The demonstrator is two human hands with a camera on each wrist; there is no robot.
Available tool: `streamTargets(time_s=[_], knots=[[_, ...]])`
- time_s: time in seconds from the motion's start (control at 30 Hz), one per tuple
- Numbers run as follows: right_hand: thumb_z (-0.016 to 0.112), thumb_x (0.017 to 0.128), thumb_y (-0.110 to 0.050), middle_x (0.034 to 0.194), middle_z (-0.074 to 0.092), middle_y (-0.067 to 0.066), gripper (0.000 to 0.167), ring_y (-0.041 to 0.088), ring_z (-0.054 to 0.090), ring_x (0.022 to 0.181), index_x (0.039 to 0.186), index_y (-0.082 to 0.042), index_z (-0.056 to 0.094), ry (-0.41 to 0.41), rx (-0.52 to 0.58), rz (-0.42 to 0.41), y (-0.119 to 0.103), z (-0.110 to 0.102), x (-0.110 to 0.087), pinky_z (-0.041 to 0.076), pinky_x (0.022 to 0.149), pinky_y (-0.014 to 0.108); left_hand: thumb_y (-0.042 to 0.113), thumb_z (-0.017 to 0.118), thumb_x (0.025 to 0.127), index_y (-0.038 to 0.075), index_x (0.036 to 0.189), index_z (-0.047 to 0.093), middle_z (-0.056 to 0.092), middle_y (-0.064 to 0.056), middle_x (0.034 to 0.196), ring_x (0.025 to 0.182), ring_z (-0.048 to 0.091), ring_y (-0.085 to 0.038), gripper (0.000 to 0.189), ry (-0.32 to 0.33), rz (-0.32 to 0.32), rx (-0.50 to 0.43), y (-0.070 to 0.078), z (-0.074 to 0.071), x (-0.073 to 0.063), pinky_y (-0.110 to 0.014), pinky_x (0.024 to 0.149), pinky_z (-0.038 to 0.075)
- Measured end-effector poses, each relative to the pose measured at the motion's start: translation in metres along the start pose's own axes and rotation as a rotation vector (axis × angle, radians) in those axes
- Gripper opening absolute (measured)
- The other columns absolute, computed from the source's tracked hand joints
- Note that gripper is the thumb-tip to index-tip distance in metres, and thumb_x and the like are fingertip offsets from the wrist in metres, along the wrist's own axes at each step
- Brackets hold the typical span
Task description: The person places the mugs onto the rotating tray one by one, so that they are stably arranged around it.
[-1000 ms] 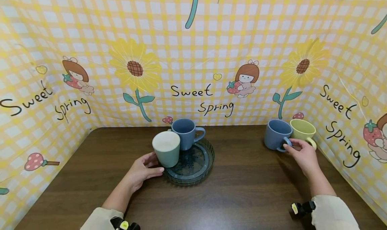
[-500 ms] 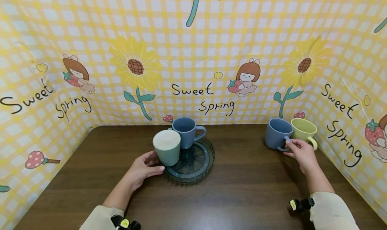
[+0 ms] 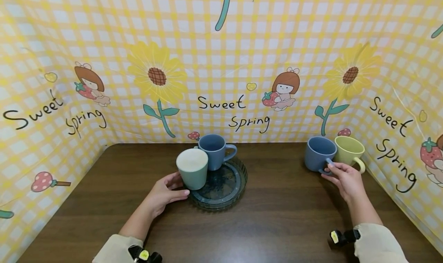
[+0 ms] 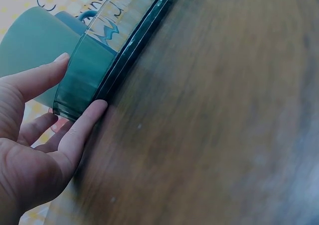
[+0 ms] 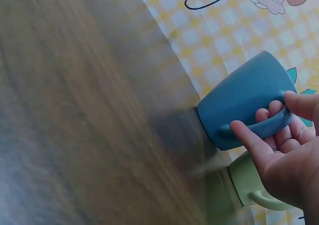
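Note:
A round dark glass tray (image 3: 221, 201) with a ribbed rim rests on the table. On its left side stands a pale green cup (image 3: 194, 174), white inside, and behind that a blue mug (image 3: 212, 155) with its handle to the right. My left hand (image 3: 167, 193) grips the tray's left edge beside the green cup; the left wrist view shows fingers at the rim and the base of the tray (image 4: 92, 68). At the far right, my right hand (image 3: 347, 182) holds the handle of another blue mug (image 5: 249, 98), thumb and fingers around it.
A yellow-green mug (image 3: 349, 149) stands right beside the held blue mug, near the right wall. Checked yellow cloth (image 3: 221, 63) encloses the back and sides of the brown wooden table (image 3: 270, 217). Bare tabletop lies between the tray and the right-hand mugs.
My right hand's fingers have shifted slightly around the blue mug's handle. The left hand, tray and cups keep their places; the whole head view has drifted a little.

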State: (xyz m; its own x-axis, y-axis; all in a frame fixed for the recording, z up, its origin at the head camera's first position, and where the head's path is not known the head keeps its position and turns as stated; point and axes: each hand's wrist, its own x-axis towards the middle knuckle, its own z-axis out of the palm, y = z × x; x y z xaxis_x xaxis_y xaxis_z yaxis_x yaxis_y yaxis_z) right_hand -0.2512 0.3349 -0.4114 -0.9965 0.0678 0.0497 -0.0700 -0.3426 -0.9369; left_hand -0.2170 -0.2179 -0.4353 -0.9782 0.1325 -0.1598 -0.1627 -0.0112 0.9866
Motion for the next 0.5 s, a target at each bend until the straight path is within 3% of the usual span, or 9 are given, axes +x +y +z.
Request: streamTargets(time_s=[0.5], knots=[[0.058,0.095,0.002,0.078,0.068,0.007,0.019,0.018,0.068,0.078,0.086,-0.003,0.073,-0.041,0.032,-0.035,0.003,0.011,-0.009,0.061,0.072,0.036,-0.005,0.076,0.081,-0.003,0.149,0.03,0.038,-0.029,0.144,0.127,0.043,-0.036,0.081,0.009,-0.011,0.005,0.002,0.001,0.0,-0.04,0.085,0.057]])
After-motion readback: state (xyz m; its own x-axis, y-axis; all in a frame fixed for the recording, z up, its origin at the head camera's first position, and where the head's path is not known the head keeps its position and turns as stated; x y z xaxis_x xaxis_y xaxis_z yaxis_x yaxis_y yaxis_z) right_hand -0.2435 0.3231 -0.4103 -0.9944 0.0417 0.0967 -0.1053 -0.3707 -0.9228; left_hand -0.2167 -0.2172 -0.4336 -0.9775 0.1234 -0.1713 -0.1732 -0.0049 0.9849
